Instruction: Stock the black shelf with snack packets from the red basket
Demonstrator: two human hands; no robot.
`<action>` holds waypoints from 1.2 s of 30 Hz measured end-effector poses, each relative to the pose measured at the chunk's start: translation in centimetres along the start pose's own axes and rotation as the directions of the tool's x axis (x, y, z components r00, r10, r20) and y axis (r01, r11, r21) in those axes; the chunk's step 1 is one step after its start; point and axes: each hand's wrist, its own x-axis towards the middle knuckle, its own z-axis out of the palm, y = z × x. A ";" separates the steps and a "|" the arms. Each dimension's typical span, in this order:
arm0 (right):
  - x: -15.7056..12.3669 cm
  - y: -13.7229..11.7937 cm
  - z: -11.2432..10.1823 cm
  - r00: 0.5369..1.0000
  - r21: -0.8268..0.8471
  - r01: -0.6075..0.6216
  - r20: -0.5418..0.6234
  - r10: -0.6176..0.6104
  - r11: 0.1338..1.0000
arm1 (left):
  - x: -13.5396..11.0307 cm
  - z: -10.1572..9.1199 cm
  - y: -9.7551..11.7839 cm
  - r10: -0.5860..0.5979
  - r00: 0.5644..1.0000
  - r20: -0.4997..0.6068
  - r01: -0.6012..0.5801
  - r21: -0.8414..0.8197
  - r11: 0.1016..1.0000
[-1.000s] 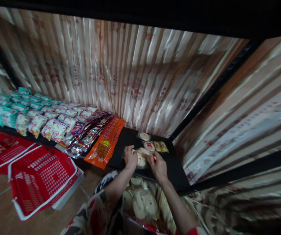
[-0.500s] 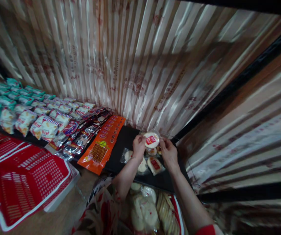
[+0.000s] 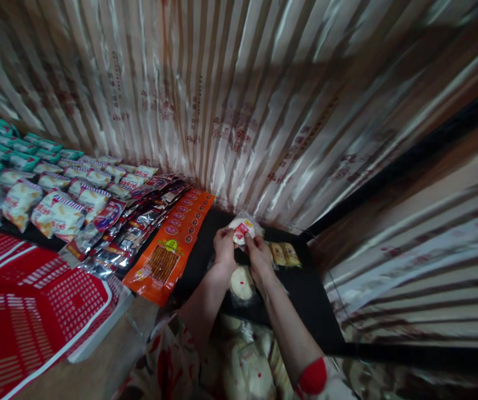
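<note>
A round pale cake in clear wrap with a red label (image 3: pixel 242 229) is held at the back of the black shelf (image 3: pixel 305 294). My left hand (image 3: pixel 224 248) grips its left edge, fingers closed. Closed on its lower right edge is my right hand (image 3: pixel 258 254). Just below, between my forearms, another wrapped round cake with a small red mark (image 3: pixel 242 283) lies on the shelf. Two golden wrapped packs (image 3: pixel 284 254) lie to the right of my right hand. My wrists and forearms cover part of the shelf.
Left of my hands lie orange snack packs (image 3: pixel 159 255), dark shiny packs (image 3: pixel 134 228), white snack bags (image 3: pixel 59 214) and green bags (image 3: pixel 22 161). Red baskets (image 3: pixel 34 311) stand at lower left. Below the shelf sit more wrapped cakes (image 3: pixel 249 369). A striped plastic sheet (image 3: pixel 222 111) hangs behind.
My right hand has moved left, closer to my left hand, and the held cake has shifted slightly left. The golden packs now show beside my right hand. The view has shifted a little.
</note>
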 end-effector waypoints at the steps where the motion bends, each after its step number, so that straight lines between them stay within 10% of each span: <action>1: 0.2 0.3 0.2 1.000 -0.021 -0.009 0.001 0.009 1.000 | 0.2 -0.2 0.0 -0.007 1.000 -0.009 0.007 0.000 1.000; 11: 2.8 3.0 2.1 1.000 -0.305 0.023 -0.007 -0.026 0.952 | 2.5 -2.1 -1.1 0.142 0.985 -0.101 -0.126 0.151 0.980; 18: 6.8 2.7 4.4 0.998 -0.511 0.059 0.018 -0.058 0.857 | 4.2 -1.7 -1.9 0.295 0.955 0.042 -0.252 0.639 0.727; 26: 9.7 2.4 5.8 0.993 -0.675 0.117 0.100 -0.066 0.728 | 5.5 -1.1 -0.6 0.043 0.988 0.149 -0.081 0.256 0.963; 36: 10.7 2.6 7.6 0.995 -0.757 0.073 0.011 -0.099 0.650 | 6.3 -1.3 0.5 -0.034 0.999 0.036 0.030 0.113 0.993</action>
